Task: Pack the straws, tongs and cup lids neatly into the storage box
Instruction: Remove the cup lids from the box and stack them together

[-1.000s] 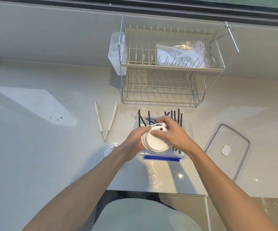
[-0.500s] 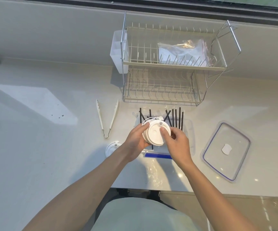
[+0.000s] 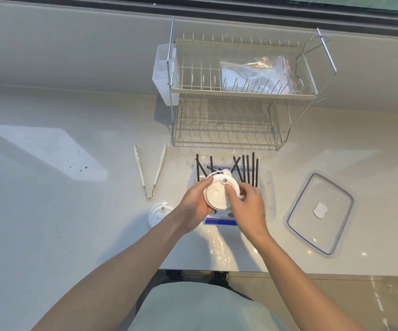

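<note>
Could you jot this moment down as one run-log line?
both hands: holding cup lids over storage box | straws: in box | tongs: on counter | spare lid: on counter

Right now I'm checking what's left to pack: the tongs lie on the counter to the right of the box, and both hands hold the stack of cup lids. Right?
Not quite: the head view shows the tongs left of the box, not right. Both hands do hold the lids.

Smooth white plastic lids (image 3: 218, 194) in my hands, matt finish. Clear glossy plastic box (image 3: 268, 194) under them, black straws (image 3: 253, 168) matt. White plastic tongs (image 3: 149, 168) on a glossy pale counter (image 3: 73, 211). Shiny metal wire rack (image 3: 229, 120), crinkly clear plastic bag (image 3: 253, 75) inside.
</note>
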The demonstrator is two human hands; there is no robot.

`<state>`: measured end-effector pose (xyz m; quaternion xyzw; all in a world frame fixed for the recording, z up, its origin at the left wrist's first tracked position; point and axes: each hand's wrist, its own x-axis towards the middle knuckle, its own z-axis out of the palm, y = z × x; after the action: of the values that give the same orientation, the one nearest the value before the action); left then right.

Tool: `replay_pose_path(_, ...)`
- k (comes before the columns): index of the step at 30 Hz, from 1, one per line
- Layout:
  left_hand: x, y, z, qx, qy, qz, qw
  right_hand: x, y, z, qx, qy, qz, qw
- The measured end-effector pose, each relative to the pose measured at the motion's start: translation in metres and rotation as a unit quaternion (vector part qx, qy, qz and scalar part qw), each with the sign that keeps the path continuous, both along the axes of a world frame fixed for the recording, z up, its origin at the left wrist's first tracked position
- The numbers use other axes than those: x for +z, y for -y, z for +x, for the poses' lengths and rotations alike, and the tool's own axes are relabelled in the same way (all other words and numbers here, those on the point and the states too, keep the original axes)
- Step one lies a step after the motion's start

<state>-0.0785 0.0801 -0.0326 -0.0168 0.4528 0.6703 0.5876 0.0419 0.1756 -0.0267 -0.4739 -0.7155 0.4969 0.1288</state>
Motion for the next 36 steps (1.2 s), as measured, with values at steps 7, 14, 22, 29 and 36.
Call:
replay_pose_path(7,-0.002,0.004,0.0,-0.015,0.012,-0.005,1.0,0.003,0.004,0.004,-0.005,-0.042,-0.102,0.994)
replay_pose_path(14,-0.004,0.004,0.003,-0.012,0.014,-0.037,0.999,0.004,0.006,0.006,0.009,-0.022,-0.059,0.998)
replay_pose_path(22,-0.01,0.002,-0.007,-0.021,-0.044,-0.069,0.996,0.006,-0.003,0.006,0.009,-0.009,-0.079,0.997)
replay_pose_path(29,-0.014,0.006,-0.007,-0.034,-0.101,-0.035,0.994,0.0,-0.005,0.005,0.009,-0.053,-0.157,0.986)
replay_pose_path(36,-0.026,0.015,-0.02,0.071,-0.163,-0.173,0.969,-0.033,-0.033,0.011,0.022,0.09,-0.121,0.988)
